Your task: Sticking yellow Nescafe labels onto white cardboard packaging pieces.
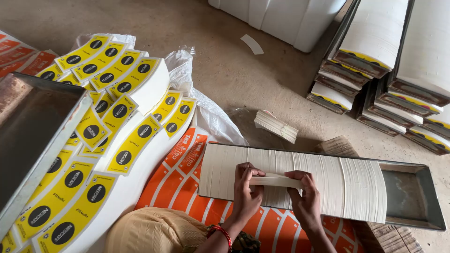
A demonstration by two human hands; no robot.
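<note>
White card bundle (pixel 275 181) pinched endwise between my left hand (pixel 247 192) and right hand (pixel 303 197), both closed on it, held over packed card row (pixel 300 180) in long metal tray (pixel 415 197) on floor. Yellow label stacks (pixel 101 117) fanned left, within reach.

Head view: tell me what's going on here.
A person sits on the floor over a long metal tray packed with a row of white die-cut paper blanks standing on edge. The left hand and right hand together grip a small bundle of blanks above the row. Stacks of yellow printed blanks lie fanned out to the left, and more filled trays sit beyond.
</note>
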